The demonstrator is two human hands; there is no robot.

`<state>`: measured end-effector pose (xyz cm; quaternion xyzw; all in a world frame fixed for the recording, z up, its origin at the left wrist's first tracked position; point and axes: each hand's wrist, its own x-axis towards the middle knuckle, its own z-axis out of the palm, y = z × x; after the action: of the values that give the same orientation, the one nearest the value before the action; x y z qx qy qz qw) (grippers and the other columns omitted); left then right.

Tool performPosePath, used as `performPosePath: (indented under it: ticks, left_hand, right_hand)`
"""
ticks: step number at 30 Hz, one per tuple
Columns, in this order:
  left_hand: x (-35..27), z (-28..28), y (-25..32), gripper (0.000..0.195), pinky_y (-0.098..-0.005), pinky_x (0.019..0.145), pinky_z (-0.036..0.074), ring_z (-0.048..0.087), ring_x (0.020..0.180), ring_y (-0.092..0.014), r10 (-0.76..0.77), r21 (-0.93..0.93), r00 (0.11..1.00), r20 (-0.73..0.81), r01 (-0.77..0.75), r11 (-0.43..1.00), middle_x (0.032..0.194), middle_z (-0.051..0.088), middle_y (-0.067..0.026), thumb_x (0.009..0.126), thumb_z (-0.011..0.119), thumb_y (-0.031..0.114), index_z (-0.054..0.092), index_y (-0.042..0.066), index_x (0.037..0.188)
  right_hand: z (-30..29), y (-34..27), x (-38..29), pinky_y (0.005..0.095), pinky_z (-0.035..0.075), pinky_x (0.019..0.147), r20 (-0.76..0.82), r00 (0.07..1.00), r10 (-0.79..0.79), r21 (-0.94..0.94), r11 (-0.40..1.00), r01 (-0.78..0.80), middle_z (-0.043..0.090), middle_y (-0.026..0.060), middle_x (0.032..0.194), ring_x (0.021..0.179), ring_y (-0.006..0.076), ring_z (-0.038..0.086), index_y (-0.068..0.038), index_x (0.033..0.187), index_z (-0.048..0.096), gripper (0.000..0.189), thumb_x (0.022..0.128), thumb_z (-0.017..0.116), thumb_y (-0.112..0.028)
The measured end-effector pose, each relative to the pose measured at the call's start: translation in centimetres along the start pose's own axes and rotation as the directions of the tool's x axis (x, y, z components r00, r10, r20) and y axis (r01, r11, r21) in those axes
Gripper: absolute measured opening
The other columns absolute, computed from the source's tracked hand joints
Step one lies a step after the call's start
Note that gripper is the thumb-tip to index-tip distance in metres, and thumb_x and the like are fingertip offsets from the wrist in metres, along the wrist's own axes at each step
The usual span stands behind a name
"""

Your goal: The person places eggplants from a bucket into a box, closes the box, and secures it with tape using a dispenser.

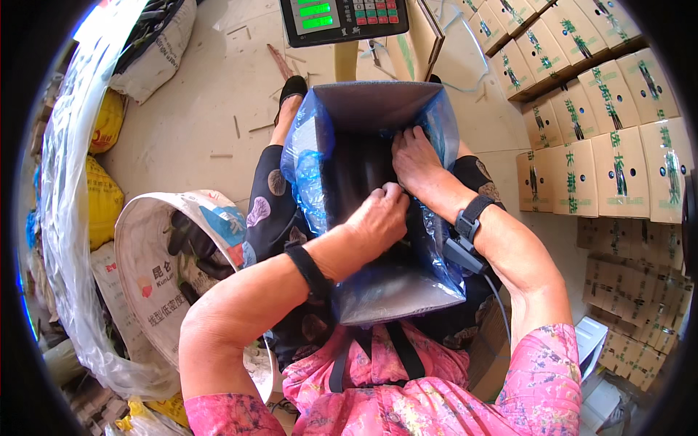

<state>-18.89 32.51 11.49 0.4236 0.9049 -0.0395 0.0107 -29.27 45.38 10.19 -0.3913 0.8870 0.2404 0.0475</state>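
An open cardboard box (376, 103) lined with blue plastic film (310, 163) stands between the person's knees, its flaps spread. Dark, glossy, long things, which look like eggplants (362, 163), lie inside it. My left hand (417, 158) is inside the box at its right side, fingers curled by the film and the dark contents. Lower and nearer the middle, my right hand (379, 218) reaches in with bent fingers. Whether either hand grips anything is hidden by the fingers and the dark interior. Both wrists wear black straps.
A digital scale display (343, 22) stands beyond the box. At left is a white woven sack (147, 283) holding eggplants (193, 237), with yellow bags (103, 201) behind it. Printed cartons (578, 174) are stacked at right. Thin dry bits litter the tiled floor (218, 125).
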Motion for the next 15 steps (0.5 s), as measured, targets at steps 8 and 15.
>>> performPosePath:
  ticks: [8, 15]
  left_hand:
    - [-12.1, -8.8, -8.5, 0.042, -0.0314, 0.088, 0.049, 0.064, 0.096, -0.023, -0.545, -0.834, 0.832, 0.107, 0.373, 0.405, 0.107, 0.067, -0.0094, 0.08, 0.071, 0.01, 0.061, 0.001, 0.12]
    - [-33.2, -3.0, -6.5, 0.029, -0.023, 0.077, 0.049, 0.063, 0.087, -0.011, -0.883, -0.882, 0.072, 0.463, 0.137, -0.451, 0.098, 0.068, -0.0058, 0.093, 0.063, 0.018, 0.063, 0.002, 0.117]
  right_hand:
    - [-2.8, -0.6, -6.2, 0.0397, 0.042, 0.083, -0.379, 0.925, 0.026, 0.405, 0.903, 0.141, 0.061, 0.0133, 0.103, 0.094, 0.0289, 0.055, 0.0, 0.11, 0.06, 0.036, 0.08, 0.066, -0.017]
    - [-4.7, -2.8, -14.5, 0.0397, 0.039, 0.08, -0.169, 0.885, -0.434, 0.755, 0.52, 0.399, 0.052, 0.0079, 0.081, 0.085, 0.0267, 0.052, -0.008, 0.098, 0.058, 0.017, 0.081, 0.061, -0.011]
